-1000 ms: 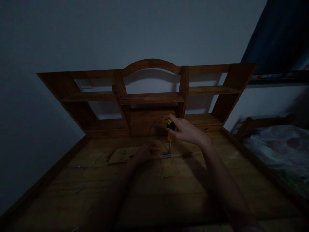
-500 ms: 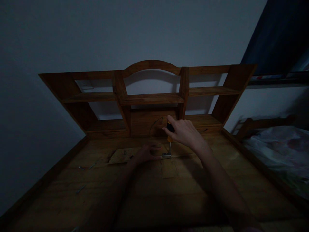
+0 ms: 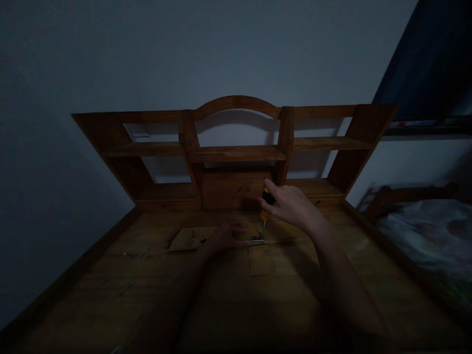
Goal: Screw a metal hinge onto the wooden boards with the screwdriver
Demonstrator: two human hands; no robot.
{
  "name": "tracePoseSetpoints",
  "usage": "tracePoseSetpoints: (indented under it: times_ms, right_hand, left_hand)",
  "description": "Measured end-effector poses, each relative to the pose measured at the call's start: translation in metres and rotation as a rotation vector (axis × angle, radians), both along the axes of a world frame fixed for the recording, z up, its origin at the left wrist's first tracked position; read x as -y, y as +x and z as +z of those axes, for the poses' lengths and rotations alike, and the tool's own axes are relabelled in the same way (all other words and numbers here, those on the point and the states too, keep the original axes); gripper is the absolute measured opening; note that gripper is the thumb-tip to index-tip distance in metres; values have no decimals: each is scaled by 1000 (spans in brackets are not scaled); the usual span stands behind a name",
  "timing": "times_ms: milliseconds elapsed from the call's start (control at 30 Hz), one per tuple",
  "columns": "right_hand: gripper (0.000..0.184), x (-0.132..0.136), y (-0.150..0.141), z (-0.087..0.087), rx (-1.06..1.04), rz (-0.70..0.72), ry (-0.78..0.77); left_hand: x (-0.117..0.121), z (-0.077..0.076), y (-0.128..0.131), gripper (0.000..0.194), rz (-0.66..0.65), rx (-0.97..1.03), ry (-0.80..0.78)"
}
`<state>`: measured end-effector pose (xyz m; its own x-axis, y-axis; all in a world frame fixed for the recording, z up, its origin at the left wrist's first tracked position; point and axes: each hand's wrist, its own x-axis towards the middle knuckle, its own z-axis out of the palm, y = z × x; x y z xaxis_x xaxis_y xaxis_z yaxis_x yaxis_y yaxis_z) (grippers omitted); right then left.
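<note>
My right hand [image 3: 291,204] is closed around the black and yellow handle of a screwdriver [image 3: 264,215]. Its shaft points down at a small metal hinge [image 3: 257,240], and the tip meets the hinge's right part. My left hand [image 3: 226,236] rests over a wooden board [image 3: 190,238] that lies on the wooden desktop [image 3: 228,314]. Its thumb reaches the hinge's left end, while the other fingers curve apart from it above the board. Dim light hides the exact contact under the left fingers. A squarish wooden patch [image 3: 261,260] is just in front of the hinge.
Several thin metal pieces [image 3: 126,287] lie on the desktop at left. A wooden shelf unit [image 3: 238,153] stands along the back against the wall. Raised edges [image 3: 398,250] border the desktop. Beyond the right edge is a pale plastic-like covering [image 3: 424,228].
The whole view has shifted slightly, so everything sits a little further right and lower. The screwdriver leans more, with its tip still at the hinge. Both hands keep their places.
</note>
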<state>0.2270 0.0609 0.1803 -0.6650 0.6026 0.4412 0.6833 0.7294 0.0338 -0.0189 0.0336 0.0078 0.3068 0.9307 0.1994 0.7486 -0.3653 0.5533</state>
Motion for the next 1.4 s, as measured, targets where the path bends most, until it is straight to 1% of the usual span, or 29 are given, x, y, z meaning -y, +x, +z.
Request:
tracePoseSetpoints:
  times_ms: [167,367,533,667,767,900,1067,1200,1400]
  right_hand:
    - [29,-6,3,0,-46,11,-56]
    - [26,-18,9,0,-144,80,-232]
    - [25,-24,12,1,-183,116,-325]
    - [25,-28,12,1,-203,139,-365]
    - [23,-33,10,-2,-252,154,-355]
    - [25,-39,10,-2,-371,144,-331]
    - [26,-35,21,9,-496,148,-319]
    - [24,-27,30,18,-585,131,-237]
    - [23,-17,35,25,-611,105,-168]
  left_hand:
    - [-2,-6,-2,59,16,-33,-3]
    - [-4,-12,-3,57,-2,-25,31]
    - [-5,-13,-3,54,11,-23,22]
    - [-4,-10,-3,58,27,-14,-10]
    - [-3,-8,-3,60,32,-18,-11]
    - [-3,-8,-3,58,9,-19,1]
    - [-3,-8,-5,59,5,-13,-10]
    - [-1,-8,-5,60,20,-2,-15]
    - [0,-8,-4,62,4,5,13]
